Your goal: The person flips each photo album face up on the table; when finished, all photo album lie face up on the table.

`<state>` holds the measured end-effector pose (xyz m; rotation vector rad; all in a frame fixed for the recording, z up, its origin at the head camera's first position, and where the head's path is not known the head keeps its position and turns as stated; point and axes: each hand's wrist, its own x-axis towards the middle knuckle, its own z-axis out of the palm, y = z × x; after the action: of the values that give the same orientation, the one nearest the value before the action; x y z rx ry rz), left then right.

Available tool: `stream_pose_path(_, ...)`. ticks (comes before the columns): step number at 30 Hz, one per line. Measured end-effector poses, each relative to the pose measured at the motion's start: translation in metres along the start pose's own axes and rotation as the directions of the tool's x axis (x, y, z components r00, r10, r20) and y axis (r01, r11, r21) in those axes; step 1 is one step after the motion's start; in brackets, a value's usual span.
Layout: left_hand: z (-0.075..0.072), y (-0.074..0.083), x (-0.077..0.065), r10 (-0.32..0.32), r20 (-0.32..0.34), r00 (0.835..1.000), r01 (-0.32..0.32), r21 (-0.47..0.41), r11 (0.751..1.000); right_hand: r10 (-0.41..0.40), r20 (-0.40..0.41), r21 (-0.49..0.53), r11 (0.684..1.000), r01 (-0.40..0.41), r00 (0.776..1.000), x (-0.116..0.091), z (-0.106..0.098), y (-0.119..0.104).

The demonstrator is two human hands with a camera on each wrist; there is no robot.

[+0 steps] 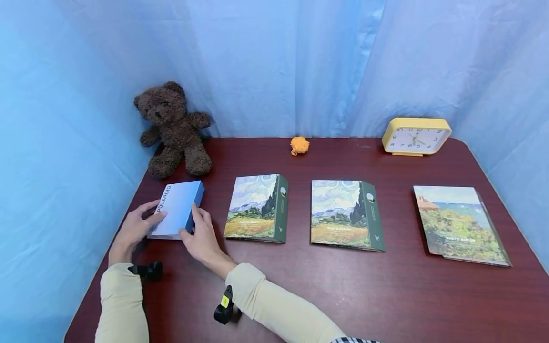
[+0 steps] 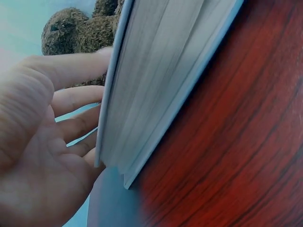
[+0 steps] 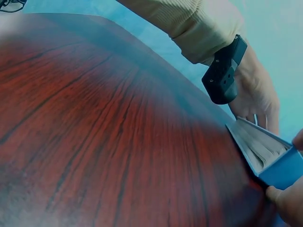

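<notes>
A blue-and-white Polaroid photo album (image 1: 176,209) lies at the table's left side, its blue spine facing right. My left hand (image 1: 136,227) is at the album's left part, the thumb and fingertips touching the cover in the left wrist view, where the page edges (image 2: 147,80) show between the covers. At the spine, my right hand (image 1: 201,236) grips the album between the thumb at the near corner and the fingers higher up. To the right lie two green-spined photo albums, one nearer (image 1: 253,207) and one farther (image 1: 340,212).
A brown teddy bear (image 1: 173,131) sits behind the Polaroid album. An orange yarn ball (image 1: 299,145) and a yellow clock (image 1: 417,136) stand along the back. Another photo album (image 1: 461,224) lies far right on the dark red table (image 1: 343,300). Blue curtains (image 1: 257,62) surround it.
</notes>
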<state>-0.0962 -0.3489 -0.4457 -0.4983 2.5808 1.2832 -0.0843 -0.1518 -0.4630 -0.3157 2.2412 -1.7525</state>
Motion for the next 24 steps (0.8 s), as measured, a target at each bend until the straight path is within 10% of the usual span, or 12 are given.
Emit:
stream_pose_path(14, 0.001, 0.023, -0.007, 0.043, 0.177, 0.983, -0.045, 0.011, 0.999, -0.097, 0.016, 0.034, 0.995, 0.096, 0.995, 0.001, -0.009, -0.018)
stream_pose_path(24, 0.007, 0.043, -0.012, 0.182, 0.248, 0.952, -0.171, -0.068, 0.983, -0.003, -0.045, 0.193, 0.981, 0.012, 0.999, 0.005, -0.018, -0.027)
